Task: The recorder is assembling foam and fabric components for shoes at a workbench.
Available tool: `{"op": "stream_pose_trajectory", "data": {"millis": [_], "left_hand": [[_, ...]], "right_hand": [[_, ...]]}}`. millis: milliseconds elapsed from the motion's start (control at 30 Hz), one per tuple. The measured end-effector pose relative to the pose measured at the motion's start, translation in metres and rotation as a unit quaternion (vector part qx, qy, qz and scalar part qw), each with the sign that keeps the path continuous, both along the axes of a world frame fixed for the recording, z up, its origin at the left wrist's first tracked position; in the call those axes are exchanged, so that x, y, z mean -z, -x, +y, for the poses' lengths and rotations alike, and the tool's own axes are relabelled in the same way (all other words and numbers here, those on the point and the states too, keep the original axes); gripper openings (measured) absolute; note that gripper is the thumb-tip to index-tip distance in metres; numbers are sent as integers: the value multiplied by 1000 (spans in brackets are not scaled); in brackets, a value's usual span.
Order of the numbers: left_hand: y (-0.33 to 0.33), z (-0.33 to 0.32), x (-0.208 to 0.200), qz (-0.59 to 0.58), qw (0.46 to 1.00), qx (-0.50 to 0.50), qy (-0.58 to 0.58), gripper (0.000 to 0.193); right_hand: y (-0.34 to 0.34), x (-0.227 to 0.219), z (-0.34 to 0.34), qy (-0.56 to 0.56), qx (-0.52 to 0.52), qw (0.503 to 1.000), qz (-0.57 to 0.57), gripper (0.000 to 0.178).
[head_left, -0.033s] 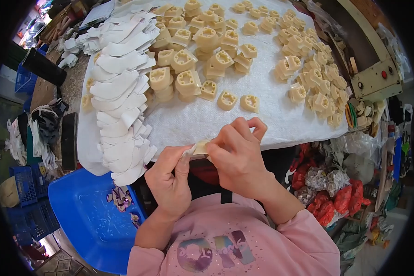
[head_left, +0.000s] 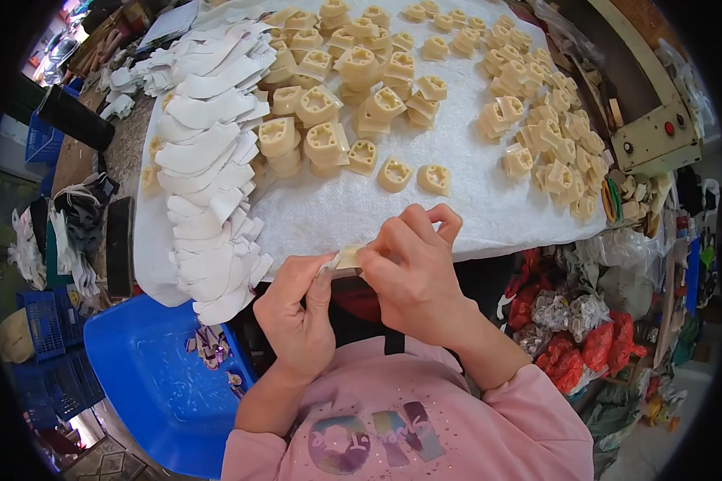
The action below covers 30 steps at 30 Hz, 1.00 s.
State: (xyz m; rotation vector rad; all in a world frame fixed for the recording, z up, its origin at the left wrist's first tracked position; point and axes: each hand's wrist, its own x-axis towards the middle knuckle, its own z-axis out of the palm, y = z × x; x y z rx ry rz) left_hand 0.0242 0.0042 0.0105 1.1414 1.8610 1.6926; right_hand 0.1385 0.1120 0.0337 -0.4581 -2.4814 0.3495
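Between my hands, at the table's near edge, is a small cream moulded piece, mostly covered by fingers. My left hand pinches its left end between thumb and fingers, along with a bit of something white. From the other side my right hand grips it, fingers curled and the little finger side raised. Just beyond lie cream moulded plastic blocks with holes, which look like shoe heels, single and in stacks. Left of them runs a long overlapping row of curved white cut pieces.
A white cloth covers the table. More cream blocks are heaped at right. Below left stands a blue basin holding several purplish pieces. A dark phone and black cylinder are left; red plastic bags lie lower right.
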Motion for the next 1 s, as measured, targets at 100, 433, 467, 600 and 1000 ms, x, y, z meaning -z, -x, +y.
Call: {"op": "stream_pose_trajectory", "data": {"millis": [100,433,467,600,1000], "left_hand": [[-4,5,1,88,996,-5,-25,12],[2,2,11,-31,996,50,-66,19],[2,6,15,-77,991,48,-94,19],[9,12,14,-26,992,84,-90,14],[10,13,14,163,974,112,-109,11]], "right_hand": [[-3,1,0,5,-12,1000,-26,22],[-5,22,14,143,-79,977,137,30],[-5,25,13,174,-93,969,151,32],[-6,31,9,276,-124,935,183,31],[-9,28,6,256,-170,949,64,29]]}}
